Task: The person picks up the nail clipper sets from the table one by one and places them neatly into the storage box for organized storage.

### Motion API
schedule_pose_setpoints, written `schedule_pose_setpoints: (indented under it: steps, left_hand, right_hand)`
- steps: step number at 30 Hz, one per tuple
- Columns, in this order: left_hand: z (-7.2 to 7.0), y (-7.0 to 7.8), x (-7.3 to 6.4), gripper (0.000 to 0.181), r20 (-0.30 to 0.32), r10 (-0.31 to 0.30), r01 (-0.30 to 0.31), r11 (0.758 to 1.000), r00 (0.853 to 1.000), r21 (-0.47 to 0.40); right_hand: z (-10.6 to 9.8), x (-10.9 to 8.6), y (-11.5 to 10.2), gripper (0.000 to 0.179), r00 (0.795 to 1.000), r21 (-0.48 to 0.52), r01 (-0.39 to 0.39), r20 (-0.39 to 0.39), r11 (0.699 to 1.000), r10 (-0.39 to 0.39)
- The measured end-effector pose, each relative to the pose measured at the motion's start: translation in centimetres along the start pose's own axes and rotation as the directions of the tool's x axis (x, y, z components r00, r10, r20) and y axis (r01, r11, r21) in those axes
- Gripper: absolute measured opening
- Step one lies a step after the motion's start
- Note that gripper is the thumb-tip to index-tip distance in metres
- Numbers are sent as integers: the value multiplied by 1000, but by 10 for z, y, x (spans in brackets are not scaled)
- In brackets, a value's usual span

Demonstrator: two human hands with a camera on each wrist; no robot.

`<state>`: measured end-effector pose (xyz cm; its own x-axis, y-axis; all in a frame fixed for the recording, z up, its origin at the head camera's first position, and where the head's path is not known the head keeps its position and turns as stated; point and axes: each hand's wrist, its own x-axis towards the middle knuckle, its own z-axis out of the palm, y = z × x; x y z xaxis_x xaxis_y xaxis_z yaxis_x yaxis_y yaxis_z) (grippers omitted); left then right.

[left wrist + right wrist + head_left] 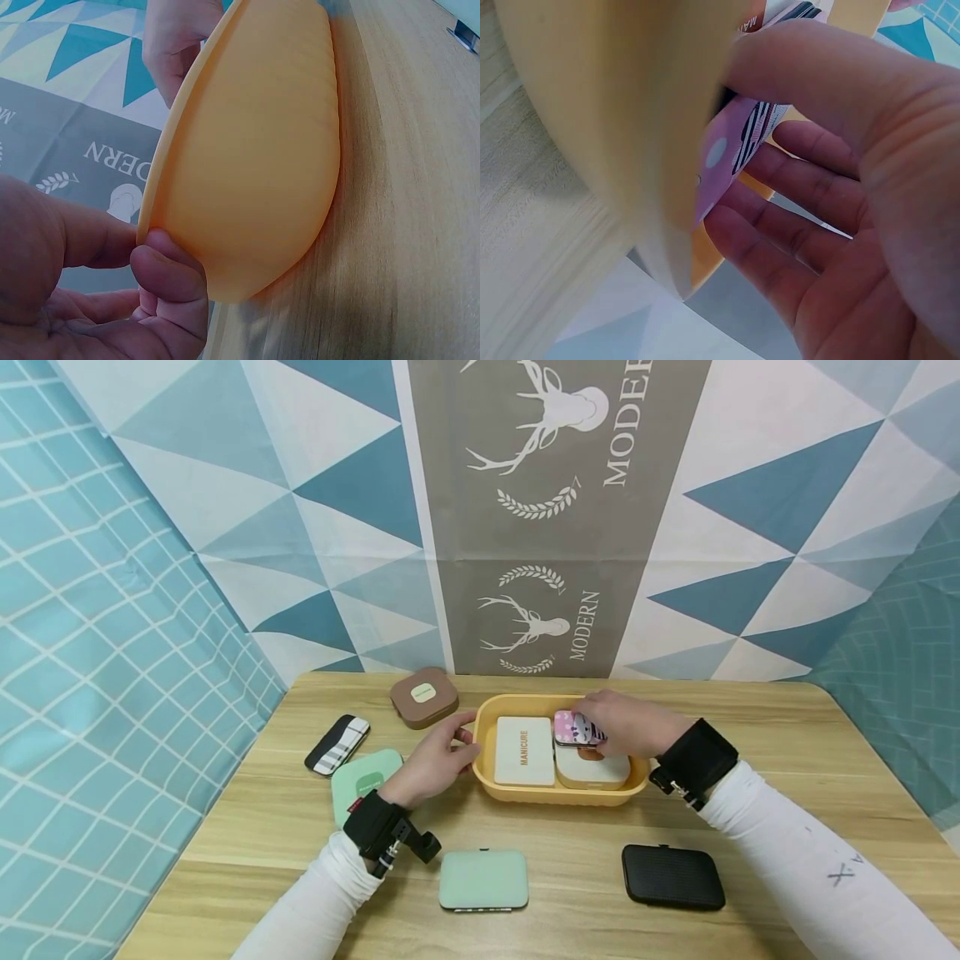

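**Handling the pink case (pixel 576 729) inside a steadied basket (pixel 525 795)**

The right hand (pixel 628 722) is partly closed, thumb and fingers pinching the pink case over the basket's right half. Whether the case rests on the white-topped case (pixel 603 770) beneath or hangs just above it, I cannot tell. A light grip that leaves the fingertips clear of the basket wall should work best; tilting would risk sliding the case off the one below. The left hand (pixel 437 762) pinches the basket's left rim between thumb and finger, a sensible brace if it neither lifts nor tugs. Beside the white-topped case lies the MANICURE box (pixel 524 768), best left unnudged. On the table (pixel 577 860), the brown case (pixel 425 697) sits near the left fingers, so that elbow room deserves care.
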<state>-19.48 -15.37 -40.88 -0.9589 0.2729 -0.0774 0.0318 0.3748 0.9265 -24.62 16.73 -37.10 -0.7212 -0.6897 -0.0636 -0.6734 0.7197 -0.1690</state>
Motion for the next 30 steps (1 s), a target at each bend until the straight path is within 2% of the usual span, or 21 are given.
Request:
schedule_pose_setpoints:
  steps: [4,11,17,25,30]
  left_hand:
    - [0,0,0,53,-1,3,-3,1000,1000,-5]
    - [0,0,-1,52,-1,9,-9,1000,1000,-12]
    - [0,1,-1,53,-2,5,-5,1000,1000,-13]
    - [0,1,-1,53,1,2,-2,1000,1000,-15]
    - [0,2,-1,54,4,11,-11,1000,1000,-15]
  right_hand:
    - [-1,0,-1,54,1000,-11,-11,10,1000,11]
    - [-2,-1,-3,53,1000,39,-23,21,999,22]
    - [-2,-2,-4,55,999,27,-33,26,999,33]
    - [-3,-3,-4,46,1000,65,-14,16,998,13]
    - [-3,-5,-3,46,1000,63,2,4,998,-2]
